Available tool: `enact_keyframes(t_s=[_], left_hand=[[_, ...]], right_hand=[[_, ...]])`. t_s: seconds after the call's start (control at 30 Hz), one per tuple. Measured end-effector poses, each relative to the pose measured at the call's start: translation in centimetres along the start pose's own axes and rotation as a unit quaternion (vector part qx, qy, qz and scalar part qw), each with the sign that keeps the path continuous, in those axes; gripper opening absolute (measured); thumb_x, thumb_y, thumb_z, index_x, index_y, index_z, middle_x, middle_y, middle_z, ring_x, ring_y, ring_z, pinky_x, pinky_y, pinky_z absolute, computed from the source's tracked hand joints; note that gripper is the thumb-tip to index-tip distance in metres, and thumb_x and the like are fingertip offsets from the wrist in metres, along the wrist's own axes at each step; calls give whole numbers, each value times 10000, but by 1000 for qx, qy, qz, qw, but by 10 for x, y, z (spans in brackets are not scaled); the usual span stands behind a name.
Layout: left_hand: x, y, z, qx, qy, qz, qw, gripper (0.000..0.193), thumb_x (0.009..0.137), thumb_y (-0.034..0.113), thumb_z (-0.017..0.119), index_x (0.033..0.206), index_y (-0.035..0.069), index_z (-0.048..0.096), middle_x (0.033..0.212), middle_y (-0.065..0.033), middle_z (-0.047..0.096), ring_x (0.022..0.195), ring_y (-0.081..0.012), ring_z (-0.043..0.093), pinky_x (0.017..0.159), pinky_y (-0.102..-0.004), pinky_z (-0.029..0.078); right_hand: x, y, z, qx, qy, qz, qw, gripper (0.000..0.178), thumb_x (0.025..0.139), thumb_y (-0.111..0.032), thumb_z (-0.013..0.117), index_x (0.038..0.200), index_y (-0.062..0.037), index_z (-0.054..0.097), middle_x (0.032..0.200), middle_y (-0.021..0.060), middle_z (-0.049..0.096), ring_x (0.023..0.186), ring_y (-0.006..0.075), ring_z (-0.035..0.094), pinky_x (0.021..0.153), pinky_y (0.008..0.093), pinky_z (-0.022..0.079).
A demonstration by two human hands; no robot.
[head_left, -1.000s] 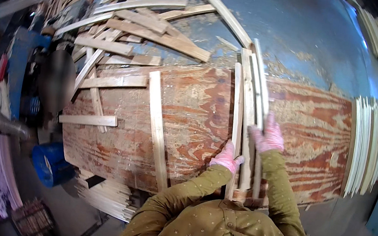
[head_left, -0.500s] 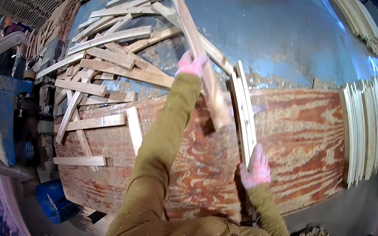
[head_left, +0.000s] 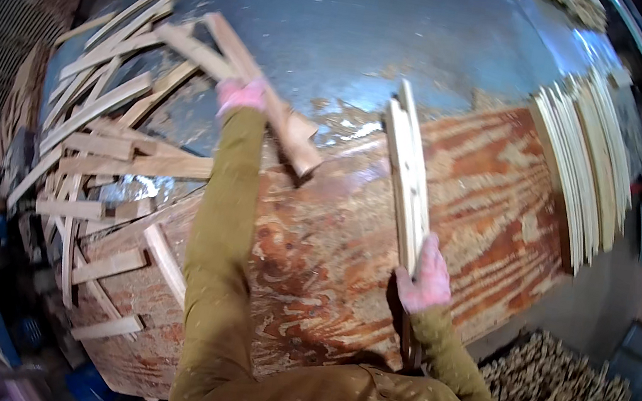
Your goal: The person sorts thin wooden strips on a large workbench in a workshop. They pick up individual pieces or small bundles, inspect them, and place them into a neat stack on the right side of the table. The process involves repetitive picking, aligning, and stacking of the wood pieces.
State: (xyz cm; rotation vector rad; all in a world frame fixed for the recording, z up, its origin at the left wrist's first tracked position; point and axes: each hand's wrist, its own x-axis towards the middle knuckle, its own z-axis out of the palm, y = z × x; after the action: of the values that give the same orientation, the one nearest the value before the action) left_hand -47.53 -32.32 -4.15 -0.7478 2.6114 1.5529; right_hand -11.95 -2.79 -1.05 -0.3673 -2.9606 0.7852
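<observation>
My left hand (head_left: 241, 95), in a pink glove, reaches far out and grips a long wooden slat (head_left: 270, 100) that slants down toward the plywood board (head_left: 348, 238). My right hand (head_left: 426, 280), also gloved, rests on the near end of a small stack of thin slats (head_left: 407, 176) lying on that board. Both sleeves are olive.
A loose heap of wooden slats (head_left: 104, 141) covers the left of the blue table (head_left: 383, 17). A neat row of thin slats (head_left: 582, 170) lies at the board's right end. A pile of small sticks (head_left: 558, 398) sits at lower right.
My left hand left the stack, reached out to the heap and took hold of a long slat. My right hand slid to the stack's near end. The view shifted left.
</observation>
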Motion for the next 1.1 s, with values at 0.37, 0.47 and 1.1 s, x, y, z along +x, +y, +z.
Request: enact_keyframes(t_s=[0.37, 0.47, 1.1], left_hand=[[-369, -79, 0, -33, -189, 67, 979, 921, 808, 218, 727, 1499, 18, 152, 1377, -218, 449, 1119, -286, 559, 904, -342, 487], [-371, -121, 5, -86, -213, 87, 969, 930, 806, 209, 738, 1491, 3, 142, 1391, -229, 428, 1202, -282, 506, 987, -337, 437], [-452, -15, 49, -330, -414, -19, 848, 671, 860, 222, 663, 1405, -6, 344, 1102, -125, 567, 991, -192, 560, 879, -295, 485]], right_hand=[[2, -37, 17, 101, -134, 26, 986, 790, 894, -357, 578, 1472, 16, 190, 1308, 279, 498, 1158, 413, 524, 995, 451, 419], [-17, -15, 30, 133, -140, 15, 981, 758, 888, -387, 609, 1455, -6, 278, 1281, 266, 536, 1140, 393, 559, 984, 425, 440], [-85, -6, -140, 85, -114, -73, 987, 419, 890, -146, 573, 1286, -16, 524, 989, 215, 617, 856, 369, 643, 723, 420, 543]])
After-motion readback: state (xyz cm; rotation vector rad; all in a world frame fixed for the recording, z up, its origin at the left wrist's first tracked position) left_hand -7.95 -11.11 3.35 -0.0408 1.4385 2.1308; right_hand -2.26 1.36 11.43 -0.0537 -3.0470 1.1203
